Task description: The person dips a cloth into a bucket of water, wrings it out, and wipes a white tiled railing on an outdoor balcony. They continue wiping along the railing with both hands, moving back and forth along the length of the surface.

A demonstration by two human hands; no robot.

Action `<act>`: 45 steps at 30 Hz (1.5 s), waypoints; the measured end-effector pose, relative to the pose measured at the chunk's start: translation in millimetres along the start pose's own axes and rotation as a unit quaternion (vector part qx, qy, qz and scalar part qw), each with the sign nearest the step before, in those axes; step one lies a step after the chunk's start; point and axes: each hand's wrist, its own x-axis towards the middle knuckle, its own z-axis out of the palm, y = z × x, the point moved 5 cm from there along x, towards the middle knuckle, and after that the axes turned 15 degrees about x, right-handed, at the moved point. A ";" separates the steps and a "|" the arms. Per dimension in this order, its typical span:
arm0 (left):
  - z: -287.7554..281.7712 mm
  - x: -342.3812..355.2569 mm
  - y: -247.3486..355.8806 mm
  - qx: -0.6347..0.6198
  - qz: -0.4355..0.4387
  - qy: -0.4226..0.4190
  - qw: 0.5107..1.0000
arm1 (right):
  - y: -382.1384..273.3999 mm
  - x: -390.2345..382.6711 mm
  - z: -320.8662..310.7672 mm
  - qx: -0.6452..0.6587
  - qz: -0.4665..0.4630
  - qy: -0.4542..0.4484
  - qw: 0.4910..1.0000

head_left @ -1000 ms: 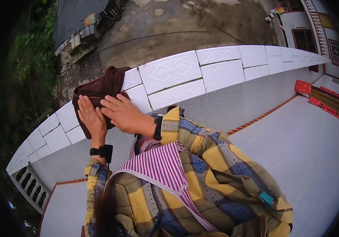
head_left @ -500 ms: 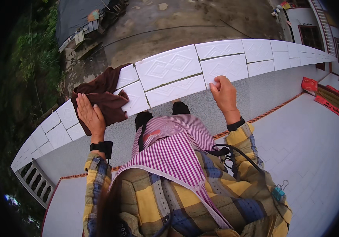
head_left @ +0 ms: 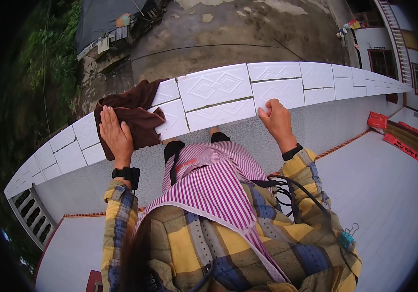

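Note:
A dark brown cloth (head_left: 136, 100) lies bunched across the white tiled top of a low wall (head_left: 218, 90), part of it over the far edge. My left hand (head_left: 116, 135) rests flat on the cloth's near left part, fingers stretched out and thumb slightly apart. At the wall top's near edge, to the right, is my right hand (head_left: 279, 127). Its fingers are curled in toward the thumb, and nothing shows in them. I wear a dark band on each wrist.
Beyond the wall lies a lower concrete yard (head_left: 238, 29), with green plants (head_left: 48, 63) at left. A white balustrade (head_left: 31, 214) meets the wall's left end. Red packages (head_left: 377, 120) stand at right. Black cables (head_left: 306, 192) hang by my right arm.
The view has tilted slightly, so the wall and yard sit a little lower in the picture. Both hands and the cloth keep nearly the same places on the wall.

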 end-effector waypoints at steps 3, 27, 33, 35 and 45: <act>-0.6 0.6 -0.2 -0.002 -0.001 0.006 1.000 | -1.4 3.7 -0.7 -0.024 0.002 0.005 1.000; -2.1 0.2 -2.1 -0.029 -0.027 0.009 0.999 | -76.3 -4.4 70.2 -0.030 -0.102 -0.165 0.980; -3.1 -0.2 -2.8 -0.030 -0.035 0.022 0.999 | -79.3 -3.8 70.7 -0.023 -0.087 -0.186 0.978; -2.7 -0.8 -2.9 -0.029 -0.037 0.017 0.999 | -81.5 -7.3 68.1 -0.012 -0.079 -0.201 0.976; -5.7 0.7 -3.5 -0.043 -0.039 0.026 0.998 | -61.5 2.3 64.4 0.172 0.120 -0.157 0.965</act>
